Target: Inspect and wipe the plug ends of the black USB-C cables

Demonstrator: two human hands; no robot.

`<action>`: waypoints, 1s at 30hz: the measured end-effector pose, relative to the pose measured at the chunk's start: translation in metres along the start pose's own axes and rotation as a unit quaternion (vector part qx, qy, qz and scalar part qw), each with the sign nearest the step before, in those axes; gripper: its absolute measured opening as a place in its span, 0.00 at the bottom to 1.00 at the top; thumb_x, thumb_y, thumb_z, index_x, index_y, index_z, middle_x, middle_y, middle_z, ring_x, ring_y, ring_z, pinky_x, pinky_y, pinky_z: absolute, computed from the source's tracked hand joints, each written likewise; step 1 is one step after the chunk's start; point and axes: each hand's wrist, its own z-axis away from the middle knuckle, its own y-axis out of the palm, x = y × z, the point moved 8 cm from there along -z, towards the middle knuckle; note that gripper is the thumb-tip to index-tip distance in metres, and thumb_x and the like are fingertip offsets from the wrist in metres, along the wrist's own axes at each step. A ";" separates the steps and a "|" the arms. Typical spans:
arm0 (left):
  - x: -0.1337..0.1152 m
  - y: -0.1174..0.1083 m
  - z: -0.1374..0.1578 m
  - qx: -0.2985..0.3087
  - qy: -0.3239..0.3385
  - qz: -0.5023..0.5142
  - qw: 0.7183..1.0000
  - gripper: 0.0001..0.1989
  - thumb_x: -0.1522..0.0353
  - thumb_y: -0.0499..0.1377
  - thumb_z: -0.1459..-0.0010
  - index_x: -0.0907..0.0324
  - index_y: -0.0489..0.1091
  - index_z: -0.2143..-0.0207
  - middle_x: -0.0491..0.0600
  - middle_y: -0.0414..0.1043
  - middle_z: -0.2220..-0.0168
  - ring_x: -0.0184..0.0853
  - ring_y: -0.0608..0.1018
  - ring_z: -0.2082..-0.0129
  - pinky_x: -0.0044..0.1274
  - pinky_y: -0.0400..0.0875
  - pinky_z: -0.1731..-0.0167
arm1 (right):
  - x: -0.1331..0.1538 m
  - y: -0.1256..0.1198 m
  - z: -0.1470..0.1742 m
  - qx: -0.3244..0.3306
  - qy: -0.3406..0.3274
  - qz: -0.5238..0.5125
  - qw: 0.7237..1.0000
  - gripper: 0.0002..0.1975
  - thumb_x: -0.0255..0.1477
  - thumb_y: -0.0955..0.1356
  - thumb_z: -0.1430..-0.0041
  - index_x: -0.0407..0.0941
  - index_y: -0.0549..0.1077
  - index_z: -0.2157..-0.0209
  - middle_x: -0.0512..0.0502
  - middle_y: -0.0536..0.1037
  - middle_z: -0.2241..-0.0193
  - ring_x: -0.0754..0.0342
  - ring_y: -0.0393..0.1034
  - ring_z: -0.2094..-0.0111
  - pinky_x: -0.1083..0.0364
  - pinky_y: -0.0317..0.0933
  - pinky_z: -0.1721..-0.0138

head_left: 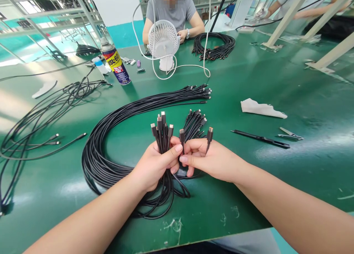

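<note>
My left hand [157, 162] is closed around a bunch of black USB cables [163, 134], their connector ends pointing up. Close beside it, my right hand [210, 158] pinches the cable whose connector [181, 136] stands between the two hands. Another cable connector [210, 134] rises from between the fingers of my right hand. Below my left hand, cable loops hang down to the table. A thick curved bundle of black cables [95, 147] lies to the left and behind, one group of its ends [195, 123] just beyond my hands.
On the green table [276, 187] are a tweezers-like black tool [260, 138], small snips [290, 135] and a white scrap [261, 108]. A spray can [117, 66] and a white fan [163, 40] stand farther back. Loose cables [41, 121] lie left. A person sits opposite, near coiled cables [214, 45].
</note>
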 end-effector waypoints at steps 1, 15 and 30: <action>0.001 0.000 0.000 0.000 -0.001 -0.007 1.000 0.16 0.61 0.70 0.51 0.61 0.69 0.69 0.35 0.58 0.86 0.21 0.59 0.87 0.16 0.58 0.84 | -0.002 0.003 0.000 0.015 0.006 0.002 1.000 0.10 0.34 0.69 0.43 0.42 0.69 0.71 0.45 0.80 0.69 0.58 0.73 0.75 0.54 0.69 0.68; -0.001 0.003 0.000 0.014 -0.007 -0.035 0.999 0.18 0.59 0.68 0.49 0.63 0.68 0.74 0.36 0.57 0.88 0.20 0.59 0.87 0.15 0.54 0.83 | -0.011 0.012 -0.001 0.039 0.050 0.003 0.998 0.07 0.26 0.71 0.48 0.41 0.68 0.69 0.43 0.81 0.64 0.60 0.75 0.78 0.56 0.69 0.68; 0.001 0.007 0.000 0.045 -0.009 -0.037 0.998 0.17 0.58 0.67 0.47 0.62 0.69 0.73 0.36 0.55 0.87 0.22 0.60 0.86 0.17 0.55 0.83 | -0.010 0.014 -0.001 0.052 0.035 -0.044 0.997 0.04 0.26 0.69 0.44 0.40 0.71 0.67 0.48 0.78 0.68 0.61 0.74 0.77 0.59 0.70 0.70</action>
